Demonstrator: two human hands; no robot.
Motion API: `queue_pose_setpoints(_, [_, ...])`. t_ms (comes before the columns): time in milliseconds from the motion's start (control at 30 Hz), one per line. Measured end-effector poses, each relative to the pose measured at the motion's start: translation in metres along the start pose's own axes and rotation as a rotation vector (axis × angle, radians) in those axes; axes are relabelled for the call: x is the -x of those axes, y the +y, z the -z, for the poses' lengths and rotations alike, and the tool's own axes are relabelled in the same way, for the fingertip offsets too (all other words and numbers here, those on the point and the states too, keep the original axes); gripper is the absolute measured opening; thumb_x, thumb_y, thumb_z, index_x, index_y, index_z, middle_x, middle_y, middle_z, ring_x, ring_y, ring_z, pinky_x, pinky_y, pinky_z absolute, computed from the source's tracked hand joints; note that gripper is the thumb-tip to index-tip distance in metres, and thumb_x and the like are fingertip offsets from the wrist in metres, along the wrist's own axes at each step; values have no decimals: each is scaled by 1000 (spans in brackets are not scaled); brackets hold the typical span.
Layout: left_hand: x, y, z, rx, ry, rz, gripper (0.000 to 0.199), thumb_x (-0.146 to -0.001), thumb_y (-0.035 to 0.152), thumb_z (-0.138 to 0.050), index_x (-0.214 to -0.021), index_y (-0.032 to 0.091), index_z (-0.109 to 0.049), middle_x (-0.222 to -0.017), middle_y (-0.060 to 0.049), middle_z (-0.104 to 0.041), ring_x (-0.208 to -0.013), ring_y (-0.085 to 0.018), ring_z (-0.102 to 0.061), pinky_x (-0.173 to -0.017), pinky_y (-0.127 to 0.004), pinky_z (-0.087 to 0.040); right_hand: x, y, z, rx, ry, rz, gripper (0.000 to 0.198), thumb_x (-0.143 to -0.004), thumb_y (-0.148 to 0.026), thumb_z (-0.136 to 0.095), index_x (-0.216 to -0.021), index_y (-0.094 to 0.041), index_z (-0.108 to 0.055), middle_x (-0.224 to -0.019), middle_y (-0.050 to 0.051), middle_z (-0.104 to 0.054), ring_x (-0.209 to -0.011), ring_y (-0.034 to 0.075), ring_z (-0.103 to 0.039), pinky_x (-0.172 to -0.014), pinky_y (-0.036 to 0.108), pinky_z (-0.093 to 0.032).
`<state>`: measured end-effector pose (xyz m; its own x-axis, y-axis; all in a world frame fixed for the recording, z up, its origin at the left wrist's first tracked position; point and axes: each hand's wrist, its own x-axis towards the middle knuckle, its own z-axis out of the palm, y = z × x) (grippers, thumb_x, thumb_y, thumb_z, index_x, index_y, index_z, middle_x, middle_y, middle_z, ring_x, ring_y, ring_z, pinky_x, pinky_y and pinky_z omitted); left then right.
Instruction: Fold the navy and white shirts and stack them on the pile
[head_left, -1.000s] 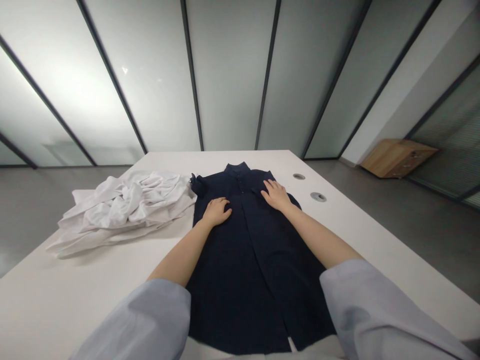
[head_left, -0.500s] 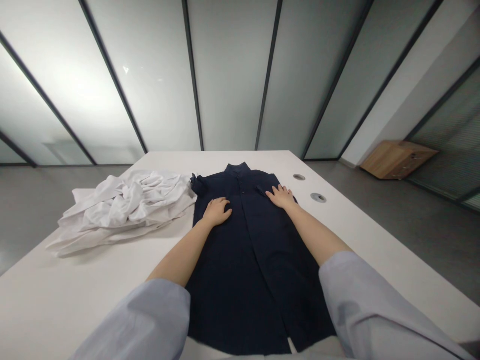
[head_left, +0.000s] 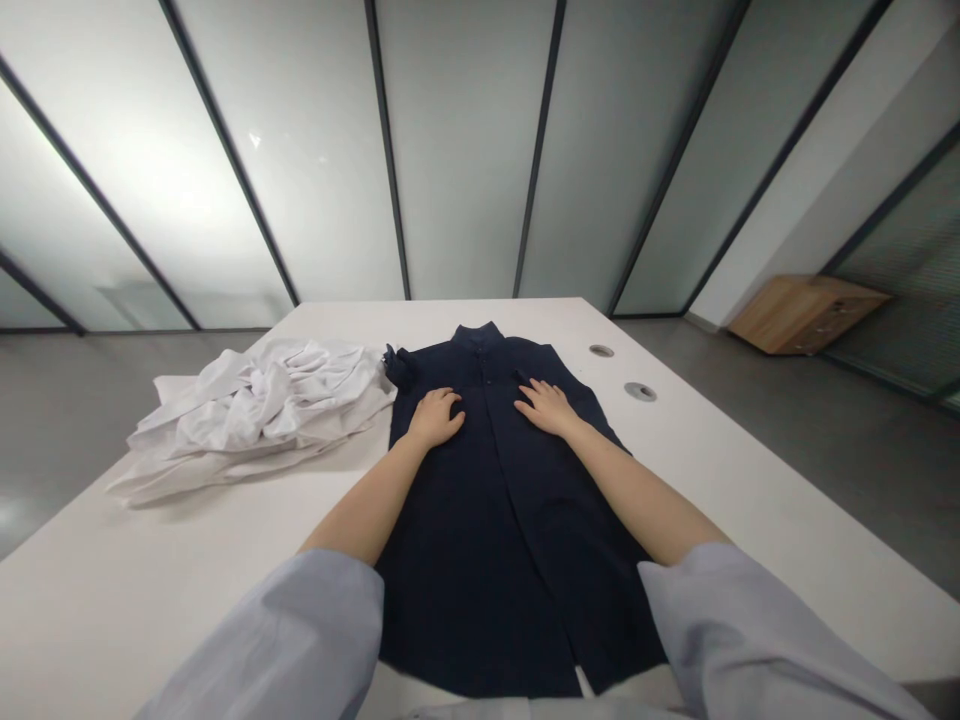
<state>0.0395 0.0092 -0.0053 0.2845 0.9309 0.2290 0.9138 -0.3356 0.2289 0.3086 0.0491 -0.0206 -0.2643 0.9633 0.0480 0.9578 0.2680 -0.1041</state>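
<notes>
Shirt: flat, long axis pointing straight away
Left grip: unclosed, resting atop shirt
Right grip: unclosed, equally near

L sleeve & R sleeve: pale grey-blue, plain, loose-cut, w/ soft creases, deeper folds on R one. Both stop partway down forearms, wide at ends. L hand & R hand bare.

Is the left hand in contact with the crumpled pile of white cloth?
Apart. The head view shows a strip of the dark navy fabric shirt between the left hand and the white cloth pile.
</notes>
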Motion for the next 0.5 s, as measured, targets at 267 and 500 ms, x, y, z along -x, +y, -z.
queue_pose_setpoints(267, [1,1,-2,-121,-74,143,61,-91,51,-42,-143,19,-43,-154,-13,-34,-142,-31,-29,-116,-48,-23,3,5,-3,-13,-8,-4,62,-96,-58,-30,-146,-23,-43,-156,10,-32,-143,30,-28,-113,48,-24])
queue_pose_setpoints(500, [-1,-1,-5,-165,-139,234,69,-92,58,-30,-150,20,-33,-158,-12,-25,-146,-31,-18,-117,-51,-17,10,-7,2,11,-35,-60,62,-97,-53,-27,-149,-21,-37,-157,9,-28,-144,29,-24,-115,48,-21])
